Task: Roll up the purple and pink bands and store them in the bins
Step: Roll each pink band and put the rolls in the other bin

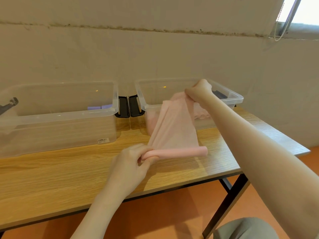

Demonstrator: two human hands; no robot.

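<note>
A pink band [172, 128] stretches from the right clear bin [238, 98] down to the wooden table [69, 169]. Its near end is wound into a tight roll [183, 152] lying across the table. My left hand [133, 163] pinches the roll's left end between thumb and fingers. My right hand [198, 90] grips the band's upper part above the right bin and holds it taut. More pink band [202, 112] lies bunched inside that bin. Rolled purple bands [99, 107] sit in the left clear bin [57, 114].
Black lid latches [128, 106] fill the gap between the two bins. A dark object [220, 95] lies at the right bin's far side. The table's right edge and black leg [227, 200] stand over an orange floor. A wall runs close behind the bins.
</note>
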